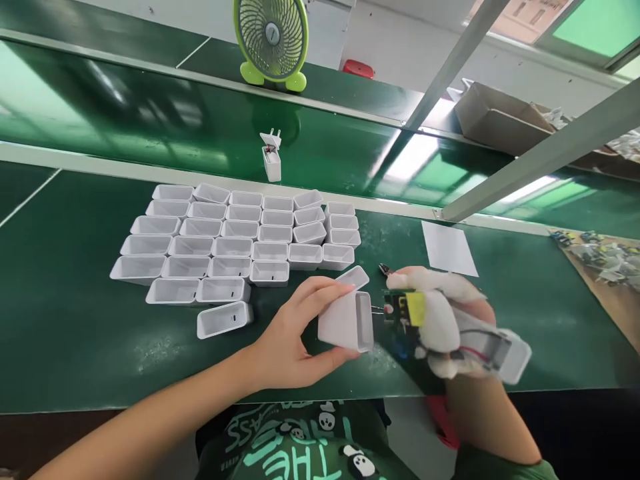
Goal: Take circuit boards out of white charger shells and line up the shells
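My left hand (287,343) is closed around a white plastic charger housing (341,323), its open end facing right. Wearing white finger coverings, my right hand (445,313) grips a green circuit board (397,308) with a yellow-wrapped part. Two thin metal leads on the board point at the housing's open end, close to it. From the same hand a white plug cover (517,360) with a red wire sticks out to the right; it is slightly blurred. Just behind the held housing lies another white housing (355,276), partly hidden.
Rows of white housings (190,247) stand on the green bench at left. Dark-tipped cutters (384,269) lie behind my right hand, near a white paper (450,248). An opened charger (271,160), a green fan (273,40) and a cardboard box (500,120) sit farther back.
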Available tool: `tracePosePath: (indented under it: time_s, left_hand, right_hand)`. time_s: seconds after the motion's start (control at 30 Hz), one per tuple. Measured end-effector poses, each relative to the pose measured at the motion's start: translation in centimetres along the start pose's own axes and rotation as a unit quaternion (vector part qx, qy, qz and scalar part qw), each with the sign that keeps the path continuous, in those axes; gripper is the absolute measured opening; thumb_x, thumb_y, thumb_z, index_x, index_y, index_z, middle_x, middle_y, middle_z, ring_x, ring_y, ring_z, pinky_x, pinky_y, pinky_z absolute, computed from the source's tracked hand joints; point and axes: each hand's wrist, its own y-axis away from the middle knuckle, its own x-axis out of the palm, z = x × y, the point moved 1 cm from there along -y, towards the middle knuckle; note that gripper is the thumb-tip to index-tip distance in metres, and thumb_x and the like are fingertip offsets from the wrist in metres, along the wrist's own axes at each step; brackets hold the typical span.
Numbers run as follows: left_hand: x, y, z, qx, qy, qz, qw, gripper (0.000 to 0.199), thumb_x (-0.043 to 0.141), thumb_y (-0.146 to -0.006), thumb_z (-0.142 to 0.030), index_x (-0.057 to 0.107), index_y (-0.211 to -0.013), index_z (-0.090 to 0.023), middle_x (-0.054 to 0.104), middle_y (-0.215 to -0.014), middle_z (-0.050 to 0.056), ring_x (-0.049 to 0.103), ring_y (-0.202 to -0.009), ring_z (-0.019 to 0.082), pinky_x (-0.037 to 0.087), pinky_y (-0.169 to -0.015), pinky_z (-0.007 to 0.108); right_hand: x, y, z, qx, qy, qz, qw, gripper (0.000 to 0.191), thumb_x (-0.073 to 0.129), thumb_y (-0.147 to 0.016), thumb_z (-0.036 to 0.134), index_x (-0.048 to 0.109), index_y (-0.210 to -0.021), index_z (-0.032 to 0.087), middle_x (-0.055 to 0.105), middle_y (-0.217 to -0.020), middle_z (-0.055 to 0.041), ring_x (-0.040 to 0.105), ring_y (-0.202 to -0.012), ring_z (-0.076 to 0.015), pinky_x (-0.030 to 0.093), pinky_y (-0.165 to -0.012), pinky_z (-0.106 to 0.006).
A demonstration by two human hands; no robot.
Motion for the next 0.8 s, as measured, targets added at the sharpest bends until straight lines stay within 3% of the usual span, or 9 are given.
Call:
tracePosePath:
  time_s: [0.1, 0.33, 0.57, 0.7, 0.8]
  left_hand:
    - [0.1, 0.0, 0.3, -0.001, 0.030, 0.014, 0.999, 0.070, 0.074, -0.082, -0.021, 0.042, -0.144, -0.026, 0.049, -0.130, 0.012, 0.054, -0.119, 0.024, 0.054, -0.096, 0.037]
    - [0.2, -0.1, 0.6, 0.028, 0.022, 0.025, 0.999, 0.068, 0.071, -0.082, -0.018, 0.042, -0.144, -0.023, 0.049, -0.129, 0.014, 0.053, -0.121, 0.025, 0.052, -0.100, 0.040]
    - [0.2, 0.0, 0.7, 0.026, 0.004, 0.023, 0.999, 0.066, 0.070, -0.084, -0.023, 0.042, -0.144, -0.025, 0.051, -0.127, 0.014, 0.055, -0.117, 0.026, 0.055, -0.093, 0.040]
    - [0.1, -0.2, 0.7, 0.064, 0.014, 0.002, 0.998, 0.067, 0.071, -0.083, -0.024, 0.043, -0.143, -0.021, 0.052, -0.126, 0.015, 0.055, -0.116, 0.026, 0.054, -0.094, 0.040]
    - [0.2, -0.3, 0.6, 0.079, 0.003, 0.001, 0.997, 0.067, 0.071, -0.082, -0.022, 0.043, -0.143, -0.020, 0.054, -0.125, 0.014, 0.055, -0.116, 0.026, 0.052, -0.097, 0.041]
  right_hand:
    - [0.5, 1.0, -0.5, -0.011, -0.038, -0.029, 0.999, 0.063, 0.074, -0.073, 0.067, 0.060, -0.128, 0.038, 0.065, -0.106, -0.0091, 0.062, -0.104, -0.0374, 0.057, -0.083, -0.056]
    - [0.4, 1.2, -0.3, 0.004, 0.012, 0.022, 1.000, 0.059, 0.070, -0.080, 0.064, 0.055, -0.134, 0.042, 0.067, -0.108, -0.0072, 0.060, -0.111, -0.0390, 0.054, -0.088, -0.059]
    - [0.8, 1.0, 0.1, -0.026, 0.027, 0.008, 0.999, 0.061, 0.072, -0.084, 0.054, 0.050, -0.140, 0.042, 0.069, -0.102, -0.0059, 0.059, -0.116, -0.0362, 0.050, -0.097, -0.058]
    - [1.1, 0.7, -0.2, -0.070, 0.025, -0.015, 0.997, 0.059, 0.071, -0.085, 0.053, 0.057, -0.138, 0.032, 0.069, -0.099, -0.0082, 0.061, -0.113, -0.0357, 0.052, -0.094, -0.054]
    - [1.4, 0.6, -0.4, -0.095, 0.027, -0.035, 0.994, 0.062, 0.077, -0.080, 0.050, 0.060, -0.135, 0.026, 0.069, -0.108, -0.0110, 0.061, -0.112, -0.0363, 0.053, -0.093, -0.053]
